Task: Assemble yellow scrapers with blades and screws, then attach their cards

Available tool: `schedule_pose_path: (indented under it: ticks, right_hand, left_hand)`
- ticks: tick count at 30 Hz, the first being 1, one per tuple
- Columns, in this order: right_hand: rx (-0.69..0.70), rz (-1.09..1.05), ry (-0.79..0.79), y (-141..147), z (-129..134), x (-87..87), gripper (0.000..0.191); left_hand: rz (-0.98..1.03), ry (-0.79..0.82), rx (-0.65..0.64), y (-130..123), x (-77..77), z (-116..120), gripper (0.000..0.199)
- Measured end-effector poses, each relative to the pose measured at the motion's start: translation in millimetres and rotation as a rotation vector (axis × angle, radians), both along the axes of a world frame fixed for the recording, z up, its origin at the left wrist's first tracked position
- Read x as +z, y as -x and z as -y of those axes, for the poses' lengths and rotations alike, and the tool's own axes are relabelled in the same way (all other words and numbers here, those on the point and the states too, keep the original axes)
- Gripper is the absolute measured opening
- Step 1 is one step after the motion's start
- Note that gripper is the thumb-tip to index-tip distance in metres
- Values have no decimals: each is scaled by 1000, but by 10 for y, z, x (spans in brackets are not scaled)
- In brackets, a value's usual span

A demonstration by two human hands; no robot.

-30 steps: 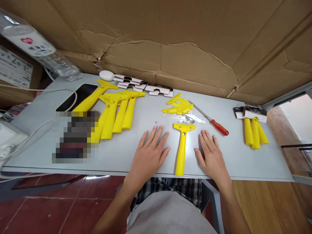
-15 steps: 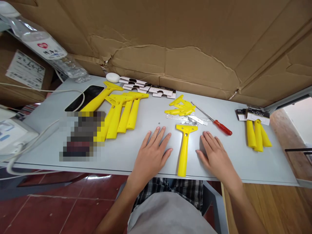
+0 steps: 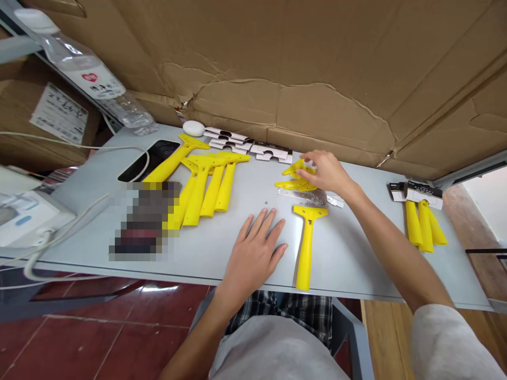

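My left hand (image 3: 255, 248) lies flat on the grey table with its fingers spread, holding nothing. To its right a yellow scraper handle (image 3: 304, 253) lies with its wide head away from me. My right hand (image 3: 327, 170) is over a small pile of yellow plastic clamp pieces (image 3: 291, 184), thumb and fingers bent but apart, partly covering them. Flat metal blades (image 3: 287, 192) and a heap of small screws (image 3: 315, 199) lie between the pile and the handle's head. A single tiny metal part (image 3: 266, 202) sits beyond my left fingertips.
Several yellow scraper handles (image 3: 196, 195) lie at left, by a phone (image 3: 158, 153) and a pixelated patch. Folded cards (image 3: 273, 150) lie along the cardboard wall (image 3: 297, 53). Yellow handles with cards (image 3: 425, 227) lie at right. A bottle (image 3: 95, 79) and white cables are far left.
My right hand has left the table beside the scraper handle and reached forward to the yellow pieces. The red screwdriver is now hidden behind my right arm. My left hand stays flat.
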State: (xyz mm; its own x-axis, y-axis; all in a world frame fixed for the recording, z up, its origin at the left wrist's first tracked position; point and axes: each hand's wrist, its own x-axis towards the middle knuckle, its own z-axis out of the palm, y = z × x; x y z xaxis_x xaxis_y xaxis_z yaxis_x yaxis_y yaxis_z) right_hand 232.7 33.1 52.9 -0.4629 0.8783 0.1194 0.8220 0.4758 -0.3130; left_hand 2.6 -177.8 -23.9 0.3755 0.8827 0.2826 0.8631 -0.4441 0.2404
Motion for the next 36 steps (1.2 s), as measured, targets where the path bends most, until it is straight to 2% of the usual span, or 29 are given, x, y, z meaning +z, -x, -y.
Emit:
schedule_pose_path:
  ticks: [3, 6, 9, 15, 20, 23, 26, 29, 31, 33, 36]
  right_hand:
    - [11, 32, -31, 279, -353, -129, 65]
    - [48, 61, -40, 477, -512, -223, 57]
    - [90, 99, -72, 568, -547, -251, 38]
    - [60, 74, -200, 487, -439, -126, 40]
    - [20, -73, -222, 203, -13, 25, 40]
    - [-39, -260, -175, 0, 377, 3, 38]
    - [-176, -642, 79, -130, 763, -132, 42]
    - [-289, -963, 362, -152, 1109, -293, 50]
    - [-298, -1094, 456, -123, 1333, -361, 49]
    - [-283, -1187, 543, -87, 1556, -386, 46]
    - [-248, -1216, 629, -70, 1856, -373, 45]
  left_hand:
    - [-14, 5, -2, 2, 16, 3, 50]
    - [-3, 18, 1, 2, 24, 5, 49]
    - [8, 26, -1, 5, 28, 4, 49]
    - [-9, 18, -5, 6, 40, 3, 50]
    - [16, 17, -6, 15, 30, 2, 48]
    - [89, -15, -12, 22, 12, 0, 40]
    - [315, -68, -23, -32, 31, -3, 27]
    - [598, -63, 44, -175, 100, -26, 25]
    - [751, -6, 112, -289, 146, -62, 29]
    - [889, 83, 147, -381, 167, -110, 42]
    - [1091, 261, 124, -442, 142, -175, 46]
